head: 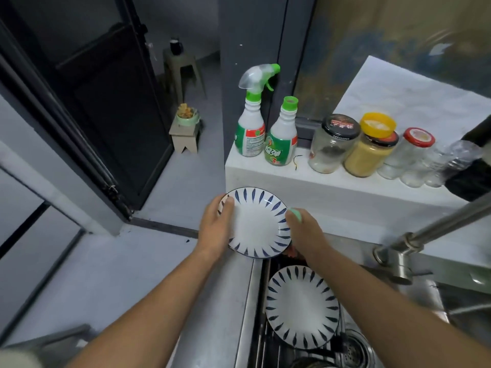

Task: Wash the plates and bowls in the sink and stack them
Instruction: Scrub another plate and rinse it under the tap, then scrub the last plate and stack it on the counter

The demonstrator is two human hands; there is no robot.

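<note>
While my left hand (216,227) grips the plate (256,224) by its left rim above the sink's (249,301) far edge, my right hand (305,232) clasps a green sponge (295,214) against its right rim. A second plate (301,306) lies nearer, inside the sink.

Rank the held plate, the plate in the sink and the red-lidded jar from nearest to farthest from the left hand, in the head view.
1. Held plate: gripped at its left rim by the left hand.
2. Plate in the sink: lower right, in the basin.
3. Red-lidded jar: far right on the white ledge.
</note>
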